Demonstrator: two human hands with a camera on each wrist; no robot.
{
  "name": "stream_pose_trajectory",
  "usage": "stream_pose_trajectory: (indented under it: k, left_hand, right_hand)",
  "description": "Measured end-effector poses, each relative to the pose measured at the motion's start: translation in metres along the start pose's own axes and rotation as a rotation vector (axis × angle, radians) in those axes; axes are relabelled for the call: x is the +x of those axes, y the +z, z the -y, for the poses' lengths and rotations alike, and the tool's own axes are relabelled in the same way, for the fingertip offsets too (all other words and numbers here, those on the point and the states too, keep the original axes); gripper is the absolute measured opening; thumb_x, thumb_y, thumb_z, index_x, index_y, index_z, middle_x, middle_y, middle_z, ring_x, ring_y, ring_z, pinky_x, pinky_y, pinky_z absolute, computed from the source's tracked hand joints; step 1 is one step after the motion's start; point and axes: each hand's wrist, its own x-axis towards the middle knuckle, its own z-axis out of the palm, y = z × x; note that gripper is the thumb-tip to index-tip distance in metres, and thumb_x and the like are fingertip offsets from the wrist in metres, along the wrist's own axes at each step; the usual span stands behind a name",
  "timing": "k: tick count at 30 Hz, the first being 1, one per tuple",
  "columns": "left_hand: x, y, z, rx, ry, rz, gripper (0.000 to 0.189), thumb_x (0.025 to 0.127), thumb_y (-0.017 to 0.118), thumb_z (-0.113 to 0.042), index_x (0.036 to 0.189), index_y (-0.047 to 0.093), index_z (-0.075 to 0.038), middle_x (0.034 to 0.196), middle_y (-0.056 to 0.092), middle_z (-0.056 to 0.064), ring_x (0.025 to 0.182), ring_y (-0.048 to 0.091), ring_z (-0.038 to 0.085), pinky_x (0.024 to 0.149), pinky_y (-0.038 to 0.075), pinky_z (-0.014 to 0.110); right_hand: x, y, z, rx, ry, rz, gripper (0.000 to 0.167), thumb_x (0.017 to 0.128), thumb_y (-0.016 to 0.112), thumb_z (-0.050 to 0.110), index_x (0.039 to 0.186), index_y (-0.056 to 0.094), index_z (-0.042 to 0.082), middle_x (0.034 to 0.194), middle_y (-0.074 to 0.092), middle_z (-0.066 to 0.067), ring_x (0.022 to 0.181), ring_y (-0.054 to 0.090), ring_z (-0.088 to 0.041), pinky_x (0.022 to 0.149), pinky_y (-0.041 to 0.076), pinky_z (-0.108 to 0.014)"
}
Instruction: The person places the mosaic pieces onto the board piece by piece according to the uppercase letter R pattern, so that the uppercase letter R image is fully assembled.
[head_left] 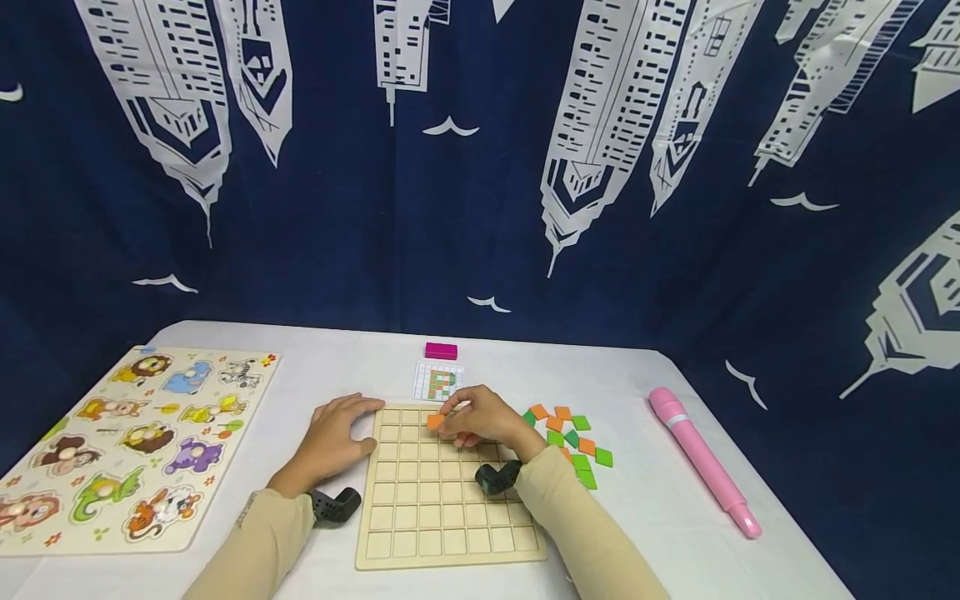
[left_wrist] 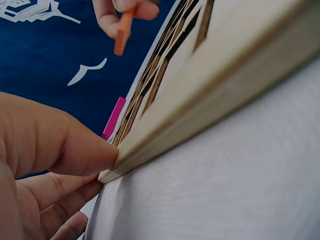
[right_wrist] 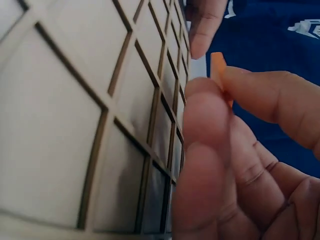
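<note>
Pinching orange tile [head_left: 434, 422] above wooden grid board [head_left: 429, 518] with right grip [head_left: 482, 417]; touching board's upper-left edge with spread left grip [head_left: 330, 437]. Noted loose tiles [head_left: 587, 446] on bench [head_left: 656, 517].

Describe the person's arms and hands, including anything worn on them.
Both arms wear long, plain-looking beige sleeves: the left sleeve and right sleeve end near the wrists. A small black, bent device sits at the left wrist and another at the right. The left hand and right hand are ungloved; no rings or cables show.
</note>
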Motion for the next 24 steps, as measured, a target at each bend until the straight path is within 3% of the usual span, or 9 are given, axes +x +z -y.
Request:
stream_pose_trajectory:
  k: [11,24]
  left_hand:
    - [0.002,0.002,0.001,0.008,0.013,-0.007,0.056,0.083,0.073,-0.012,0.139,0.07,-0.002,0.148,0.065,0.022,0.149,0.046,0.047,0.123,0.027,0.068]
    - [0.001,0.001,0.003,0.018,0.011,-0.002,0.057,0.083,0.073,-0.013,0.139,0.07,-0.003,0.148,0.065,0.022,0.149,0.046,0.047,0.123,0.027,0.068]
  right_hand:
    - [0.007,0.011,0.007,-0.295,-0.014,-0.02,0.015,0.089,0.084,0.005,0.099,0.073,0.004,0.066,0.065,0.003,0.054,0.061,-0.008,0.054,0.053,-0.021]
    - [0.014,0.019,0.009,-0.375,-0.015,-0.034,0.015,0.086,0.085,0.0,0.095,0.073,0.005,0.064,0.062,0.003,0.052,0.059,-0.008,0.051,0.05,-0.02]
